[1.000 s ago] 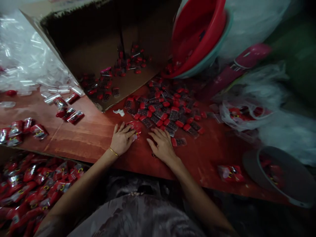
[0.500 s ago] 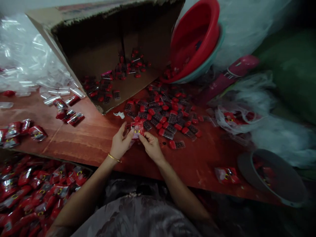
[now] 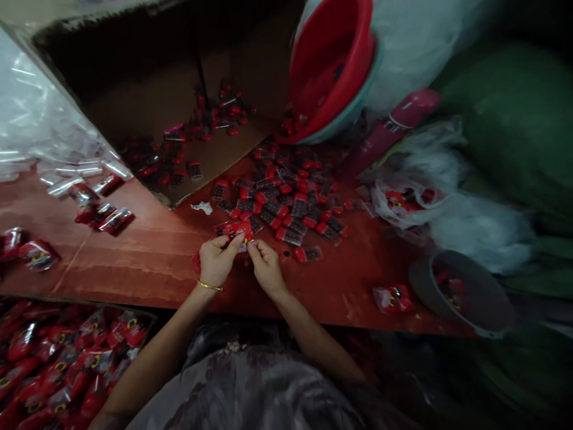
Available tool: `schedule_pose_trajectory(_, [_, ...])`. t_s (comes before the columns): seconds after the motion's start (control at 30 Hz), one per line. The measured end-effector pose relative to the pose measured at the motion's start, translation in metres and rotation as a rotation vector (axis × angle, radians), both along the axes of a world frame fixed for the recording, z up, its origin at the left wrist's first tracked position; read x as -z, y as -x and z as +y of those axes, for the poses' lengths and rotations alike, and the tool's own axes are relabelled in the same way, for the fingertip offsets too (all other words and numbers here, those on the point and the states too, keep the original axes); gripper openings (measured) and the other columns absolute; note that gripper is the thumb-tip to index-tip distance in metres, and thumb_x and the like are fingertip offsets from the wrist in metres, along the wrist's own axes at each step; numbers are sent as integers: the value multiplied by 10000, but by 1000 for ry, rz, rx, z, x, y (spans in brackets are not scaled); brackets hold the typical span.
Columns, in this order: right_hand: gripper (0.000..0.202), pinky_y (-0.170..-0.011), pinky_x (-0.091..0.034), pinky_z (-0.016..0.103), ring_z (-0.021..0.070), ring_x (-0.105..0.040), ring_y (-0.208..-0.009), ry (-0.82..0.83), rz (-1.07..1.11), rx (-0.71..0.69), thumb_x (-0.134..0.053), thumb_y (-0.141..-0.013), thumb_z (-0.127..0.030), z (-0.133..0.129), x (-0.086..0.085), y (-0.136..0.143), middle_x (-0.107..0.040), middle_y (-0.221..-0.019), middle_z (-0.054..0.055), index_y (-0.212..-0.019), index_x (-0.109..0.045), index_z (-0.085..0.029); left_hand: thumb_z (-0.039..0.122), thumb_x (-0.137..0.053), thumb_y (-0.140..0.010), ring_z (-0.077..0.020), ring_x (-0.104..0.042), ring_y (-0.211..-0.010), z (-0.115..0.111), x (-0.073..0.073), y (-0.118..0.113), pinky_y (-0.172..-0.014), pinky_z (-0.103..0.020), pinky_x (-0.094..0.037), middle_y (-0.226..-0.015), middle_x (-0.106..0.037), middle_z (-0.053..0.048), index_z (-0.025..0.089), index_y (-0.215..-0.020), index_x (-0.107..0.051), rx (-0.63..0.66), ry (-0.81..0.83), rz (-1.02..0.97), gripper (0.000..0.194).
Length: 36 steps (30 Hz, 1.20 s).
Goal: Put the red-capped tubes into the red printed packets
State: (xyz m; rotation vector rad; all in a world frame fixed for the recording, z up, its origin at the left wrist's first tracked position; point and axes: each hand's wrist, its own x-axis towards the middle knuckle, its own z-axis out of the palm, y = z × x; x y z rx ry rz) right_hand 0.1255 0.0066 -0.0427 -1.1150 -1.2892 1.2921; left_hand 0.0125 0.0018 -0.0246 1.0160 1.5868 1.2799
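Observation:
Between my two hands is a red printed card (image 3: 245,229) with a clear plastic part, held just above the table. My left hand (image 3: 218,258), with a gold bangle at the wrist, pinches its left side between thumb and fingers. At the card's lower right edge, my right hand (image 3: 267,267) grips with thumb and forefinger. A bit of red shows beside the left palm, too hidden to name. Just beyond lies a pile of small clear packs with red ends and dark contents (image 3: 293,206).
A cardboard box (image 3: 215,173) lies open behind, with more packs inside. Red basin (image 3: 363,48) and pink bottle (image 3: 380,140) stand at the back right. A grey bowl (image 3: 423,280) sits right. Clear tubes (image 3: 67,170) lie left; a container of red packages (image 3: 58,364) is below.
The view has shifted, so the surroundings appear further left. My hands still hold the red card, which now shows more of its printed face above the left fingers.

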Motion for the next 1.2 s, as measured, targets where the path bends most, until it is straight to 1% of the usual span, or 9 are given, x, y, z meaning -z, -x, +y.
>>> schedule_pose_trajectory(0.17, [361, -507, -314, 222, 93, -360, -512, -132, -179, 109, -380, -880, -414, -1, 0, -9, -369, -534, -54, -582, -383, -210, 442, -652, -694, -65, -357, -451, 0, -7, -15, -452, -202, -284, -429, -440, 49, 146, -487, -595, 33, -92, 49, 365])
schedule_pose_trajectory(0.33, [256, -546, -380, 221, 108, -455, -552, -151, -244, 45, -410, -884, -395, -1, -8, -27, -479, -590, -39, -745, -517, -209, 454, -760, -555, -103, -550, -602, 1, -20, -21, -612, -223, -458, -697, -662, -7, 152, -747, -698, 71, 40, -397, 363])
schedule_pose_trajectory(0.43, [267, -579, -422, 231, 117, -501, -569, -169, -322, 15, -402, -895, -395, -2, -14, -44, -524, -604, -29, -768, -547, -210, 404, -822, -456, -84, -535, -539, 3, -25, -22, -563, -209, -470, -605, -632, 6, 131, -636, -675, 87, 141, -470, 358])
schedule_pose_trajectory(0.53, [261, -755, -459, 291, 163, -581, -802, -299, -514, 20, -374, -909, -357, -1, -20, -77, -638, -837, 36, -902, -588, -207, 378, -843, -412, -53, -498, -473, 6, -26, -23, -502, -177, -446, -512, -574, 37, 129, -518, -606, 39, 184, -533, 360])
schedule_pose_trajectory(0.63, [321, -918, -391, 416, 253, -517, -1048, -421, -888, 77, -457, -864, -389, 4, -20, -123, -613, -1103, 118, -1075, -574, -177, 364, -859, -374, -59, -529, -484, 10, -26, -24, -497, -181, -454, -540, -592, 38, 133, -558, -600, 5, 273, -668, 393])
schedule_pose_trajectory(0.8, [386, -902, -367, 499, 330, -448, -1141, -379, -1197, 29, -506, -818, -480, 10, -1, -174, -574, -1185, 158, -1009, -593, -157, 394, -846, -422, -109, -592, -554, 12, -27, -27, -559, -241, -485, -578, -622, 16, 145, -673, -624, 60, 381, -785, 417])
schedule_pose_trajectory(0.9, [322, -835, -410, 443, 285, -540, -989, -351, -1108, 48, -528, -803, -501, 0, 5, -172, -640, -1006, 119, -858, -590, -189, 398, -838, -442, -116, -592, -557, 11, -27, -29, -587, -262, -487, -553, -603, 24, 149, -667, -618, 57, 380, -791, 401])
schedule_pose_trajectory(1.0, [282, -644, -458, 340, 199, -591, -671, -170, -839, 102, -547, -794, -479, -18, -1, -154, -633, -718, 37, -861, -551, -205, 396, -845, -411, -86, -549, -512, 9, -27, -30, -565, -238, -469, -533, -577, 39, 143, -624, -604, 11, 339, -734, 410])
schedule_pose_trajectory(1.2, [255, -392, -374, 200, 67, -481, -367, 148, -152, -139, -539, -802, -448, -43, -30, -107, -604, -648, -28, -853, -499, -202, 439, -824, -409, -72, -510, -535, 4, -24, -35, -561, -210, -426, -553, -580, 34, 139, -552, -608, 17, 180, -589, 397])
